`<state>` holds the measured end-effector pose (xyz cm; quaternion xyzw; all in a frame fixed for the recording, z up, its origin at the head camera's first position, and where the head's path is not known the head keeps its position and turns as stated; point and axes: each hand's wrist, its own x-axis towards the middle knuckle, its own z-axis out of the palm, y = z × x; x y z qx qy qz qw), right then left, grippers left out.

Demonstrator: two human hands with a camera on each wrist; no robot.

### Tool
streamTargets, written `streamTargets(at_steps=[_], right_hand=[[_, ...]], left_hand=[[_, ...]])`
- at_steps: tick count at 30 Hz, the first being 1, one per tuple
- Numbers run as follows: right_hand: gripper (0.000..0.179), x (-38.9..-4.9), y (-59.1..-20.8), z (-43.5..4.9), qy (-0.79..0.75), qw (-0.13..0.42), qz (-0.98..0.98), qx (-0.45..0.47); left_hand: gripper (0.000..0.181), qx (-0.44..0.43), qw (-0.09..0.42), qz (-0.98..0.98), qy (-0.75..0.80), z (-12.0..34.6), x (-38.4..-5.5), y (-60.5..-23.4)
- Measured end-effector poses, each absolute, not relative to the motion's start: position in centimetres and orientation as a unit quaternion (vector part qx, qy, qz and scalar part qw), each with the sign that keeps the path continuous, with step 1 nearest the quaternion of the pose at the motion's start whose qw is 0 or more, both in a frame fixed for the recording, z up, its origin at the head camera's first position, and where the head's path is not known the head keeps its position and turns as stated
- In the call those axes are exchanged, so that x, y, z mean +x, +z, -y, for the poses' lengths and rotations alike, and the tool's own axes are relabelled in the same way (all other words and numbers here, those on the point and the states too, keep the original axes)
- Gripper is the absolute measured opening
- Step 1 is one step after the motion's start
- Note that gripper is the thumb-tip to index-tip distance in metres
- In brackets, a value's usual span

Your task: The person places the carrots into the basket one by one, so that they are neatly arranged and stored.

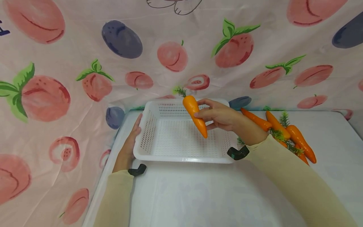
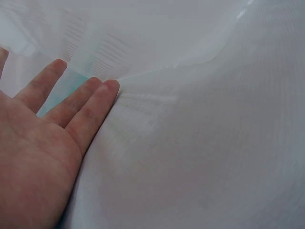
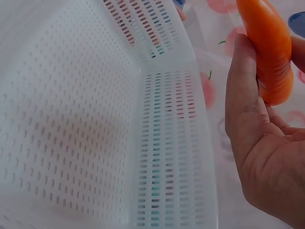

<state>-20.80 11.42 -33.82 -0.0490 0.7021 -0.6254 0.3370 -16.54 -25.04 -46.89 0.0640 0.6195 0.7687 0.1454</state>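
In the head view a white slotted plastic basket [image 1: 184,160] sits on the table with nothing lying in it. Above its right half, my right hand [image 1: 219,116] holds an orange carrot [image 1: 195,115] between thumb and fingers, leafy top up and pointed end down. The right wrist view shows the carrot [image 3: 269,52] in that grip, beside the basket's slotted wall [image 3: 171,143]. My left hand [image 1: 129,146] is at the basket's left side. Its fingers are straight and spread in the left wrist view, with the palm [image 2: 38,152] showing.
Several more carrots [image 1: 300,142] with green tops lie in a loose pile on the table right of the basket, partly behind my right forearm. A fruit-print cloth [image 1: 170,31] hangs behind the white table [image 1: 181,195] and along its left side.
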Motion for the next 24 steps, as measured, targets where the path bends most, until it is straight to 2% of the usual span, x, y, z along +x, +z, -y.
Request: streamTargets(at_steps=[9, 16, 24], right_hand=[[0.058, -21.0, -34.0, -11.7, -0.621, 0.341, -0.704, -0.050], [0.061, -21.0, -33.8, -12.0, -0.616, 0.335, -0.711, -0.047], [0.059, -21.0, -33.7, -12.1, -0.620, 0.335, -0.707, -0.047]], left_hand=[[0.065, 0.054, 0.150, -0.617, 0.771, 24.8, -16.5, -46.5], [0.071, 0.101, 0.155, -0.611, 0.770, 24.7, -17.2, -46.6], [0.062, 0.099, 0.171, -0.611, 0.767, 25.3, -16.5, -47.4]])
